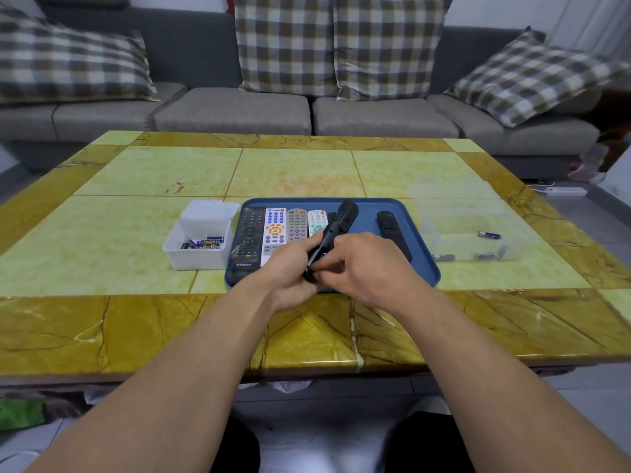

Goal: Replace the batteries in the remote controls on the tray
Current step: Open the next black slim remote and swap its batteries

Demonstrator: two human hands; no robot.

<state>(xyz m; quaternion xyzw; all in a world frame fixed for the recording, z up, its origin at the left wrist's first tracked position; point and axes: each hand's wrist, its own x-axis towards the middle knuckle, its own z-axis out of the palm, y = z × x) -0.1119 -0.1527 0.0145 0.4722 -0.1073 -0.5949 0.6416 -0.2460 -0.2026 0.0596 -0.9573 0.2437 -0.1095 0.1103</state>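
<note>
A blue tray [423, 268] lies on the table with several remotes in a row: a black one [248, 233], a white one [275, 230], a grey one [297, 224] and a small white one [317, 218]. Another black remote [392, 230] lies on the tray's right side. My left hand [290, 271] grips a slim black remote [336, 223] tilted up over the tray. My right hand [368, 264] pinches at that remote's lower end; whatever its fingertips touch is hidden.
A white box [177, 257] with several batteries [203, 242] stands left of the tray, its lid [208, 213] propped behind. A clear container [512, 233] at the right holds loose batteries [489, 235]. A grey sofa with checked cushions stands behind the table.
</note>
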